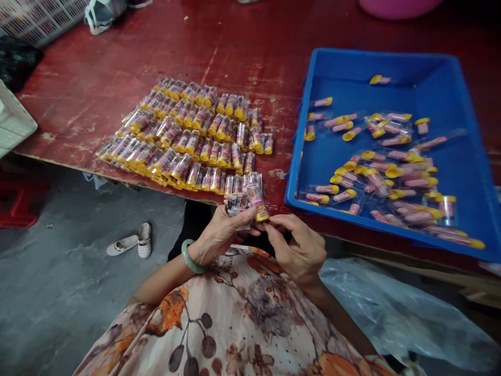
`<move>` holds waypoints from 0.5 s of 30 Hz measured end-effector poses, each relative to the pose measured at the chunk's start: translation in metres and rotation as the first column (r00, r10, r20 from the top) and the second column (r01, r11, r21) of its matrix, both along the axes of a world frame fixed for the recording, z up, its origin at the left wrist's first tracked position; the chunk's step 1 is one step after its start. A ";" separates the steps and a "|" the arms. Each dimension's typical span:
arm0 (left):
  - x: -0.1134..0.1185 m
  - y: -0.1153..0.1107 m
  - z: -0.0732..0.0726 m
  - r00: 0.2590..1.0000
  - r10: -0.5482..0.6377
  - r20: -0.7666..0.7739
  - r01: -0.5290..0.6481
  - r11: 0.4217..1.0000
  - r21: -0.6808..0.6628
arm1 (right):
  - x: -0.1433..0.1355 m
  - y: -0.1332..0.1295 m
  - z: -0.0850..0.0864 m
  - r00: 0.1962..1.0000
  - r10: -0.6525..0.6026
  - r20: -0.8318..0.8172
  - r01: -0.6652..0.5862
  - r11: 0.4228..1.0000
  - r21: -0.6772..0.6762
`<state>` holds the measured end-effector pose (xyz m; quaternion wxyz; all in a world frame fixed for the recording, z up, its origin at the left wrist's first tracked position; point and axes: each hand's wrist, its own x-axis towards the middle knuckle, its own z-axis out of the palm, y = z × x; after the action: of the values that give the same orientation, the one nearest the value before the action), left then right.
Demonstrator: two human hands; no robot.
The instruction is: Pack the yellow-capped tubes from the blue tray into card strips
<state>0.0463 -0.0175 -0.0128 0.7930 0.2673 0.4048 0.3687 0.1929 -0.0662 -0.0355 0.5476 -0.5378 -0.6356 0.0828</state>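
Observation:
My left hand (221,232), with a green bangle at the wrist, is wrapped round a small bunch of clear packets, its thumb across a tube with a yellow end (256,201). Close on its right, my right hand (299,243) has thumb and forefinger pinched at the lower end of that tube; what the fingertips grip is too small to make out. Just beyond my left hand, many wrapped tubes with yellow caps (191,141) lie in stacked rows on the red table (274,31). More pink tubes with yellow caps (376,180) lie scattered in a blue tray at the right.
The blue tray (293,177) has raised walls and stands at the table's right. A pink basin (399,6) is at the back, a white crate (43,21) at the back left. Below are white shoes (144,241), a red stool (19,206) and a clear plastic bag (391,308).

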 end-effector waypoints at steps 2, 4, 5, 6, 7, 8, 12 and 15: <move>-0.001 0.000 -0.001 1.000 -0.006 -0.009 0.006 1.000 0.015 | 0.006 -0.001 0.005 0.999 -0.001 -0.046 -0.001 0.999 -0.043; -0.002 0.000 0.000 1.000 0.002 -0.015 -0.001 1.000 0.026 | 0.011 0.000 0.007 0.994 -0.024 -0.109 0.015 0.997 -0.075; -0.002 0.000 0.001 1.000 0.004 -0.018 -0.003 1.000 0.027 | 0.014 0.001 0.007 0.990 -0.017 -0.142 0.004 0.996 -0.094; -0.002 -0.001 0.002 1.000 -0.001 -0.022 0.001 1.000 0.025 | 0.016 0.002 0.007 0.985 0.006 -0.174 -0.027 0.993 -0.116; -0.002 -0.001 0.003 1.000 -0.009 -0.026 0.009 1.000 0.023 | 0.017 0.003 0.007 0.978 0.041 -0.206 -0.071 0.988 -0.140; -0.002 -0.001 0.003 0.999 -0.015 -0.029 0.016 1.000 0.021 | 0.018 0.004 0.007 0.968 0.083 -0.235 -0.123 0.979 -0.161; -0.004 -0.002 0.004 0.999 -0.035 -0.035 0.036 0.999 0.032 | 0.022 0.010 0.007 0.929 0.227 -0.293 -0.289 0.939 -0.187; -0.005 -0.003 0.002 0.997 -0.069 -0.039 0.070 0.997 0.027 | 0.023 0.014 0.009 0.912 0.280 -0.301 -0.349 0.914 -0.206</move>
<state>0.0410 -0.0205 -0.0105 0.7937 0.2991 0.4050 0.3414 0.2160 -0.0523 -0.0269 0.5328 -0.4774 -0.6196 0.3229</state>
